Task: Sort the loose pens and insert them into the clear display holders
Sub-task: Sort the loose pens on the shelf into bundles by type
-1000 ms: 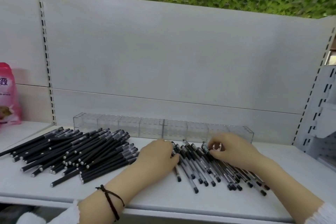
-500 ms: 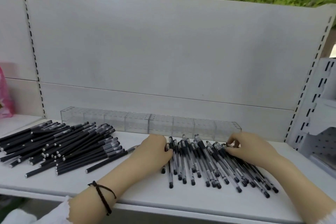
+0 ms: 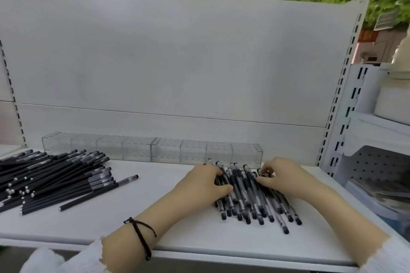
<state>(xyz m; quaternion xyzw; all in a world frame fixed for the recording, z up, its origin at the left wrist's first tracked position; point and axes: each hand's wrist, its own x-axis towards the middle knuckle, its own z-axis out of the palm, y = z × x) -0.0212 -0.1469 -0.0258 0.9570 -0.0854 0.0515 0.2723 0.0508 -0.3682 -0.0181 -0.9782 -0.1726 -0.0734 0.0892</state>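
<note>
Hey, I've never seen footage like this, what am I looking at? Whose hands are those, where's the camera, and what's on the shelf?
No machine here: a person wears a wide-angle camera on the head, so you look down at their own hands. On the white shelf lie two heaps: black pens at the left, clear-barrelled pens in the middle. Behind them stands a row of clear display holders, no pens visible inside. The left hand, a dark bracelet on its wrist, and the right hand both rest on the middle heap, fingers bent onto the pens. Whether either pinches a pen I cannot tell; none is lifted.
</note>
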